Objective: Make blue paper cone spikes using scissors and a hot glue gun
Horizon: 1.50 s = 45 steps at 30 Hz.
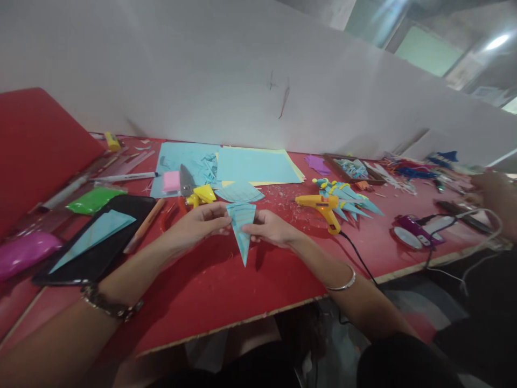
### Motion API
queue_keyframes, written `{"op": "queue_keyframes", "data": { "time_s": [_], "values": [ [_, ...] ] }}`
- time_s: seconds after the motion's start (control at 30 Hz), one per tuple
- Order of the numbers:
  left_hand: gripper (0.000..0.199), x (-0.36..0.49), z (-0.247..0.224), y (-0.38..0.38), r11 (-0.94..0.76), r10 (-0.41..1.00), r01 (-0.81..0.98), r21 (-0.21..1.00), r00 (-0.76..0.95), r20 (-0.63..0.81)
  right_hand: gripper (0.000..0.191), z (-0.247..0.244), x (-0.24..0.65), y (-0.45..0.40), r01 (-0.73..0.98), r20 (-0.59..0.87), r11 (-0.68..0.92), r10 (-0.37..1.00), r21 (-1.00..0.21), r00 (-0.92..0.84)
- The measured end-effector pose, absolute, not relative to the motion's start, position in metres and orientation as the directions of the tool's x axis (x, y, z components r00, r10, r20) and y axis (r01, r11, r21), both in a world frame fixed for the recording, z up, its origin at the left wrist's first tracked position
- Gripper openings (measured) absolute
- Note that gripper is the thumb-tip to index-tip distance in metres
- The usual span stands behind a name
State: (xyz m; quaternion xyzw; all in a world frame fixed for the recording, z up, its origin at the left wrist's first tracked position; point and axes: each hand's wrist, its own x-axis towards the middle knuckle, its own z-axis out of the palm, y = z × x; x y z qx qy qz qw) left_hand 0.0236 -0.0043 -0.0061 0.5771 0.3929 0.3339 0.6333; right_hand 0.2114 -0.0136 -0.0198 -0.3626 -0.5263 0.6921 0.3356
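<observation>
A narrow light-blue paper wedge [243, 229], lined and pointing downward, is held above the red table [202, 291]. My left hand [208, 223] pinches its upper left edge. On the right side, my right hand [269, 227] grips it with the thumb across the front and the fingers behind. Just beyond lies a fan-shaped blue paper [240, 192]. A yellow glue gun [323, 207] lies to the right, beside a blue cone-shaped paper craft [349, 198] with yellow trim. More folded blue paper [95, 237] rests on a black tablet-like object [121, 215] at the left.
Blue sheets [258, 164] lie near the wall. A pink block [170, 181], yellow clay [204, 194], a green packet [95, 200] and a magenta packet [30, 253] are at the left. A purple device [418, 231], cables and another person's arm [495, 199] are at the right.
</observation>
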Motion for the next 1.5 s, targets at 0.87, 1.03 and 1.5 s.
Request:
{"op": "queue_keyframes", "data": {
  "time_s": [0.87,1.03,1.5],
  "values": [
    [0.027,0.046,-0.007,-0.026,-0.088,0.996,0.209,0.974,-0.010,0.093,0.029,-0.022,0.200,-0.021,-0.198,0.017,-0.020,0.983,-0.980,-0.184],
    [0.030,0.044,-0.009,-0.024,-0.091,0.995,0.206,0.974,-0.027,0.098,0.039,-0.020,0.202,-0.020,-0.151,0.033,-0.003,0.972,-0.988,-0.233],
    [0.033,0.040,-0.017,-0.019,-0.122,0.992,0.043,0.992,-0.039,0.123,0.037,-0.016,0.204,-0.020,-0.225,0.017,-0.030,0.979,-0.974,-0.203]
  ]
}}
